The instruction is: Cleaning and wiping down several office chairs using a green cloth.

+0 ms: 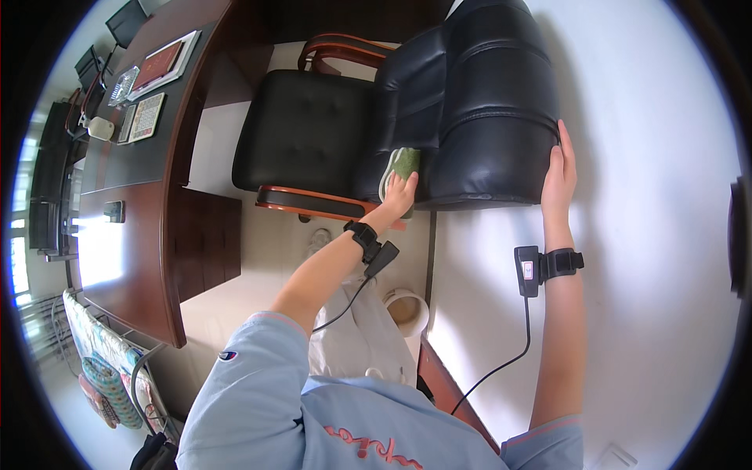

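Observation:
A black leather office chair (499, 76) with a padded seat (311, 126) and wood-trimmed armrests stands before me. My left hand (401, 192) has hold of a folded green cloth with a pale edge (406, 161). It presses this cloth against the lower side of the chair's backrest, just above the near armrest (311, 201). My right hand (558, 176) lies along the outer top edge of the backrest, with thumb and fingers extended against the leather. Nothing shows in its grasp. Part of the cloth is hidden under my left hand.
To the left is a wooden desk (132, 235) bearing a calculator (141, 118), a white bottle (100, 128), a phone (114, 211) and a red folder (158, 63). A white bucket (406, 311) stands near my legs. The white wall (646, 235) runs close on the right.

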Motion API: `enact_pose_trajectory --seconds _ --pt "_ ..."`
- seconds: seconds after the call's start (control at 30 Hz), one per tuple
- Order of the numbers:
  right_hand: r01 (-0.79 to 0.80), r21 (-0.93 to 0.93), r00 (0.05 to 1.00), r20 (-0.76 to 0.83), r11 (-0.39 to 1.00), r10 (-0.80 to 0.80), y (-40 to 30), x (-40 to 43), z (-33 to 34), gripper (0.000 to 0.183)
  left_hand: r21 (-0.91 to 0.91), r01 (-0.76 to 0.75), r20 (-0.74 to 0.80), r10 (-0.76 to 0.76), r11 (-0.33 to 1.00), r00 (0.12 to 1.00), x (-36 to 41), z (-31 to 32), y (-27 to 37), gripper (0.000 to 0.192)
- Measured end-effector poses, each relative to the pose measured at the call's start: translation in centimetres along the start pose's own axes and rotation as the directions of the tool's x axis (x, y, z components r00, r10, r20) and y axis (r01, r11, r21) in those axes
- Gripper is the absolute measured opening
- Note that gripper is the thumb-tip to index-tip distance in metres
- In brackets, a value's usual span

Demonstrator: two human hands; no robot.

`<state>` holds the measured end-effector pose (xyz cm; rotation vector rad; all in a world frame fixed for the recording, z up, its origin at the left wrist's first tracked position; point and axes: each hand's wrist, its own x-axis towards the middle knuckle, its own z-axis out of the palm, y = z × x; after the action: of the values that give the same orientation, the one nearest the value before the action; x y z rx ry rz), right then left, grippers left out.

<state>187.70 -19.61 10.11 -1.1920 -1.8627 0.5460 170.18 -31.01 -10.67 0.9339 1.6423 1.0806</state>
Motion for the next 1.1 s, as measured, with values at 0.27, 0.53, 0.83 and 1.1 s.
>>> enact_pose_trajectory --seconds 0.27,0.53,0.83,1.1 --pt "0.055 0.038 0.998 0.035 0.998 -0.056 -0.1 2.0 1.3 0.038 0.382 -0.111 0.006 0.117 0.918 0.993 4.4 -1.9 -4.5 0.041" --pt "-0.084 -0.010 0.993 0.079 0.996 0.084 0.4 2.1 -0.4 0.044 0.513 0.184 0.022 -0.227 0.839 0.974 8.6 -0.7 -7.4 0.036" --pt "-0.323 0.077 0.946 0.020 0.943 0.322 -0.7 1.5 -1.0 0.054 0.339 0.380 0.032 -0.414 0.861 0.910 13.5 -4.1 -17.5 0.039" --pt "0.070 -0.399 0.979 0.204 0.914 0.014 0.7 -1.4 -7.8 0.044 -0.139 0.660 0.231 -0.624 0.738 0.746 14.8 -5.7 -17.1 0.054"
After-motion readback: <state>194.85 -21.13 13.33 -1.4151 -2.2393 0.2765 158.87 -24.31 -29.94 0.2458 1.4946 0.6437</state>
